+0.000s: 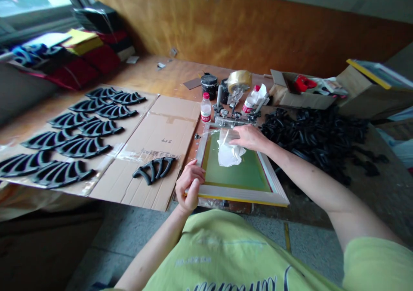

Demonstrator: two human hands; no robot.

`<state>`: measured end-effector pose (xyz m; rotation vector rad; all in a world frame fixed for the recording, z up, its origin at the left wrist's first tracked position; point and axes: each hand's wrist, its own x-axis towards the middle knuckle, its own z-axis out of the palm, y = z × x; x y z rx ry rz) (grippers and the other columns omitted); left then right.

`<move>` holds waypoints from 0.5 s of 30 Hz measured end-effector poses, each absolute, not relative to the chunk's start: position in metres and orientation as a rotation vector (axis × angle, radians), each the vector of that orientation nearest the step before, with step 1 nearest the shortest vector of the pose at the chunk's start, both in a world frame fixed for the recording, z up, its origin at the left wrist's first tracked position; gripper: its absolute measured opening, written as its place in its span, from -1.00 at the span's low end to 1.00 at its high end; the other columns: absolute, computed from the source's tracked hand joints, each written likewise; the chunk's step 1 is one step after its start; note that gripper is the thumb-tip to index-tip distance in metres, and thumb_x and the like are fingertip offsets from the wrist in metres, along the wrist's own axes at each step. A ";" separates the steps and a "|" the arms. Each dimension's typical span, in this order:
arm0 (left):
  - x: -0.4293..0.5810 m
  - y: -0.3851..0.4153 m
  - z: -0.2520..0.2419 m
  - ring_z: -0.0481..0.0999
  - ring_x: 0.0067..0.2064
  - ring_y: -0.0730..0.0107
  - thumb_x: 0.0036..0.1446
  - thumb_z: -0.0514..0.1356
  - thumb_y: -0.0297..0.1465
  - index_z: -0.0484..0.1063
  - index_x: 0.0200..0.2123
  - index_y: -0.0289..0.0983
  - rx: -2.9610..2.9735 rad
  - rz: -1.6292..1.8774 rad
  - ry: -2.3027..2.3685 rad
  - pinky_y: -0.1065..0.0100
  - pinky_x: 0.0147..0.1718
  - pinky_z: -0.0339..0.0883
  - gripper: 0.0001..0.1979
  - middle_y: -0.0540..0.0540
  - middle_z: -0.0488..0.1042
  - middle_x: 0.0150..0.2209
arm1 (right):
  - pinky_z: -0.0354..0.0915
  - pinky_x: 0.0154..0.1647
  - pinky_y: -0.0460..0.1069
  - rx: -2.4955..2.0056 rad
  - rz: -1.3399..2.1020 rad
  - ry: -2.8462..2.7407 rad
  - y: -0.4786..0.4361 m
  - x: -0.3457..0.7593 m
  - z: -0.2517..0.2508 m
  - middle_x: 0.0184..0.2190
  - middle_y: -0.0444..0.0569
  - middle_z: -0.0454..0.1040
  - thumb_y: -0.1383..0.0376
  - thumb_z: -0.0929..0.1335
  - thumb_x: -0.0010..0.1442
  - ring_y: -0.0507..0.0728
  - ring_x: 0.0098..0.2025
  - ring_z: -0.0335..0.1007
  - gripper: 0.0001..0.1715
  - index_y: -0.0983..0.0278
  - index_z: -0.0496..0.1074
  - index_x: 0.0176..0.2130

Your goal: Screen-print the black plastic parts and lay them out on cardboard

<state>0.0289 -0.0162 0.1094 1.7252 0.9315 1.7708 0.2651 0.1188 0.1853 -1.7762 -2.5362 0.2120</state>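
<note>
On green screen (245,174): right hand (251,137) clutches white rag (227,154) | left hand (190,188) grips frame (241,195) corner

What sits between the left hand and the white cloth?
Head view: only the left rail of the screen frame and a bare strip of green mesh separate the left hand from the white cloth.

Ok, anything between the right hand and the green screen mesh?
Yes: a crumpled white rag lies on the mesh, under the right hand. The left hand grips the frame edge directly.
</note>
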 end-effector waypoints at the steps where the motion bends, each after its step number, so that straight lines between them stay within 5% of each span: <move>1: 0.029 -0.017 0.108 0.50 -0.35 0.30 0.27 0.03 -0.34 0.38 -0.50 -0.19 1.717 1.777 0.951 -0.10 0.09 0.34 -0.71 0.00 0.43 -0.51 | 0.21 -0.26 -0.03 -1.772 0.225 -2.556 0.116 0.265 0.185 -0.33 0.02 0.54 0.04 0.50 0.10 0.18 -0.25 0.44 -0.60 0.29 0.53 -0.20; 15: 0.034 -0.017 0.109 0.48 -0.39 0.30 0.28 0.00 -0.33 0.34 -0.56 -0.19 1.666 1.805 1.001 -0.08 0.05 0.36 -0.65 -0.01 0.39 -0.55 | 0.13 -0.30 -0.08 -1.382 0.559 -2.670 0.075 0.273 0.208 -0.39 -0.10 0.44 0.14 0.56 0.02 0.08 -0.34 0.35 -0.71 0.25 0.55 -0.30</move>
